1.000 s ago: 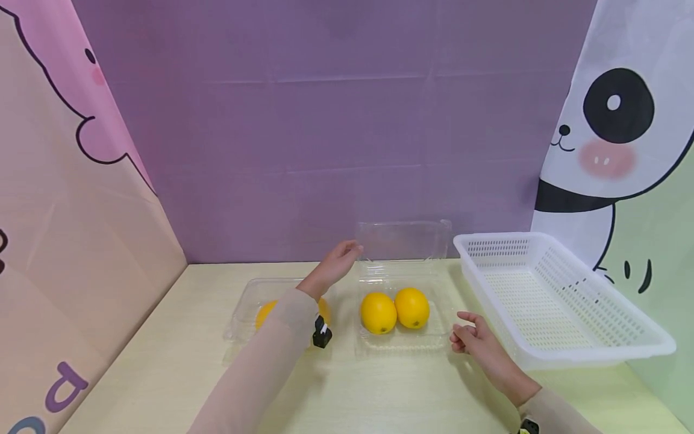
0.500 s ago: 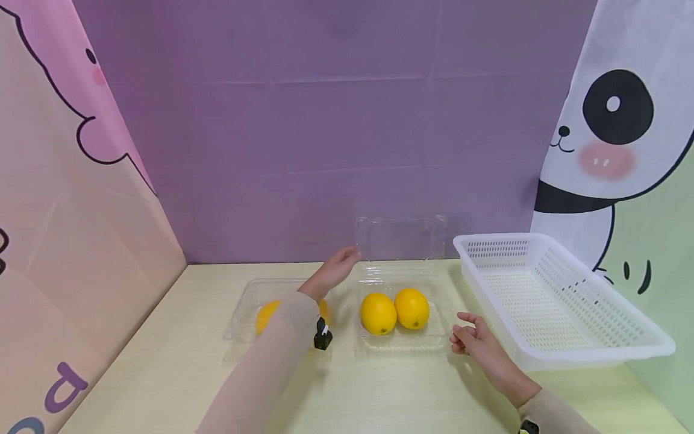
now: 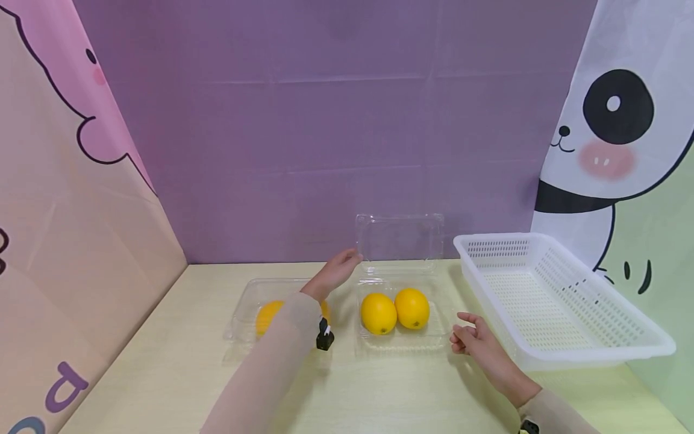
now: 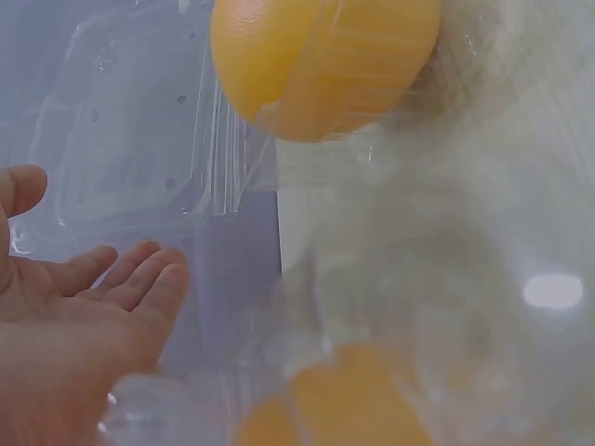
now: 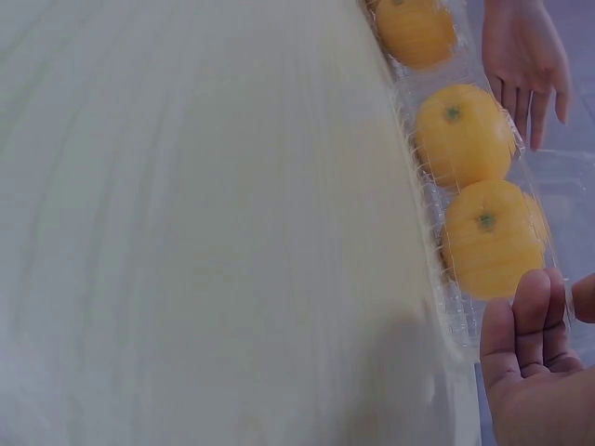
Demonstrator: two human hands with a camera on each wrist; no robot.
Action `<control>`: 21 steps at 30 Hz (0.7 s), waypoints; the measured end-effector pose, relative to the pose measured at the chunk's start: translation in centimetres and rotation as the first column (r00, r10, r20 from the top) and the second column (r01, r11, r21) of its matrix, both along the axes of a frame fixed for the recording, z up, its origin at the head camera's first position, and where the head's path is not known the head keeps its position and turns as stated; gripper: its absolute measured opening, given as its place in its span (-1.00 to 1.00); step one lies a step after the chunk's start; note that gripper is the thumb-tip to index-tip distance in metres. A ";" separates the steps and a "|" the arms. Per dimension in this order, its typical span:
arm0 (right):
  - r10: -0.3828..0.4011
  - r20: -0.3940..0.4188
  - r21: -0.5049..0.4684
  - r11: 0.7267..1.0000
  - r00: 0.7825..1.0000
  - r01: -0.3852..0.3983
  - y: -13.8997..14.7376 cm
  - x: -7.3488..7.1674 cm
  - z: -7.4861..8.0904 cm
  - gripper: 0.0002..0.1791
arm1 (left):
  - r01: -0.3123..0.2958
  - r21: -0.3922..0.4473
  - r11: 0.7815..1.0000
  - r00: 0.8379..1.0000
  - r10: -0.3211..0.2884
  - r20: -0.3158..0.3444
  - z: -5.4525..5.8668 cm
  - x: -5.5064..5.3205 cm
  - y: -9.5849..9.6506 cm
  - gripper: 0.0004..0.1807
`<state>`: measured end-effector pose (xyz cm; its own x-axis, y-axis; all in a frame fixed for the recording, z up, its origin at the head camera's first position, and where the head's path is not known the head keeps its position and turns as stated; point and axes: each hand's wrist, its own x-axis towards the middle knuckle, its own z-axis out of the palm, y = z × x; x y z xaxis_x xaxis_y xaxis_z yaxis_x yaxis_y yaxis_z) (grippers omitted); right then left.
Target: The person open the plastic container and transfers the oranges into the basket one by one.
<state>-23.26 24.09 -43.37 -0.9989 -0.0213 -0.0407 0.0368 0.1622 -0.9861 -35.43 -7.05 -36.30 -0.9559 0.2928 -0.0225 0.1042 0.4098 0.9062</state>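
Two oranges [image 3: 378, 314] sit side by side in a clear plastic clamshell box [image 3: 402, 345]. Its lid [image 3: 400, 241] stands up at the back, near the purple backdrop. My left hand [image 3: 332, 272] is beside the lid's lower left edge; in the left wrist view its fingers [image 4: 153, 288] are relaxed and hold nothing. Whether a fingertip touches the lid, I cannot tell. At the box's front right corner, my right hand [image 3: 479, 345] hovers with loosely bent fingers [image 5: 532, 311] and nothing in them. Any contact with the box there is unclear.
A second clear box [image 3: 244, 304] with oranges [image 3: 267, 316] stands on the left, partly hidden by my left forearm. On the right is a white perforated basket [image 3: 596, 352]. The purple backdrop [image 3: 325, 150] rises behind the table [image 3: 368, 392].
The lid has tipped a little further back, standing more upright in the head view. My left hand has sunk slightly lower, away from it. My right hand has stayed in place.
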 end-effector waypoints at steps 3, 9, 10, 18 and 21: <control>-0.002 -0.005 -0.001 1.000 1.000 0.002 0.0 0.1 -0.1 -0.48 | 0.004 -0.002 1.000 1.000 -0.004 -0.023 -0.1 -0.1 0.3 -0.25; -0.001 -0.001 0.001 1.000 1.000 0.001 0.0 0.0 -0.1 -0.48 | 0.001 0.003 1.000 0.998 -0.001 -0.060 -0.3 0.0 0.8 -0.26; 0.000 0.001 0.002 1.000 1.000 0.000 0.0 0.0 -0.1 -0.48 | -0.003 0.001 1.000 0.998 0.003 -0.060 -0.3 0.0 0.8 -0.25; 0.004 -0.002 0.007 1.000 1.000 -0.004 0.1 -0.1 -0.1 -0.48 | -0.059 -0.006 0.998 0.998 0.059 0.020 -0.5 0.2 1.5 -0.18; 0.002 -0.002 0.003 1.000 1.000 -0.002 0.1 -0.1 -0.2 -0.48 | -0.076 -0.001 0.997 0.997 0.076 0.030 -0.6 0.2 1.8 -0.19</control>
